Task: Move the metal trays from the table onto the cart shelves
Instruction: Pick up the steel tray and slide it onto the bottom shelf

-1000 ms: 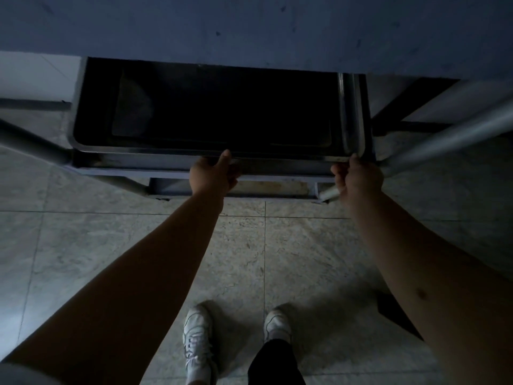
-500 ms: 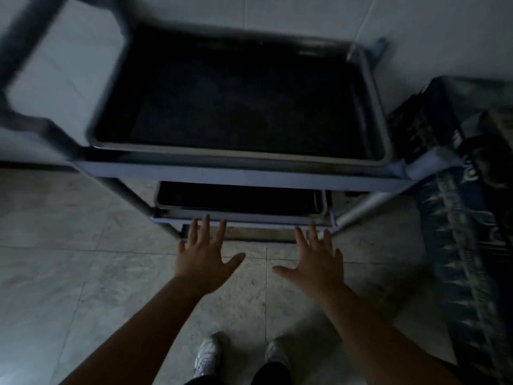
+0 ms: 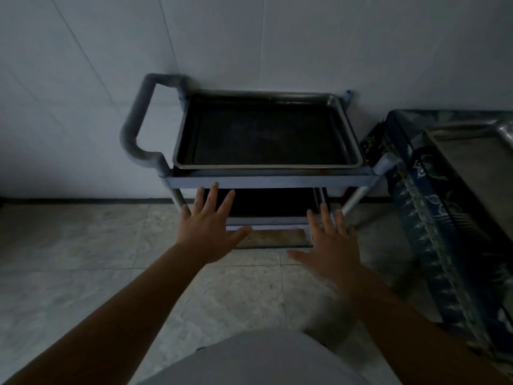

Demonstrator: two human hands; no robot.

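A grey cart (image 3: 272, 181) stands against the white wall. One dark metal tray (image 3: 266, 132) lies on its top shelf. On the shelf below, another tray (image 3: 277, 202) is partly visible in shadow. My left hand (image 3: 211, 229) hovers open in front of the lower shelf, fingers spread, holding nothing. My right hand (image 3: 330, 245) is open too, lower and to the right, just in front of the cart. At the right edge, a further metal tray (image 3: 472, 151) rests on a table with a blue patterned cloth (image 3: 433, 207).
The cart's curved grey handle (image 3: 138, 129) sticks out on its left side. The table stands close to the cart's right post. A pale tiled floor (image 3: 83, 259) spreads out to the left and in front.
Both hands let go of the lower tray's front rim, opened and drew back. The view rose from the lower shelf, and the whole cart and the table now show.
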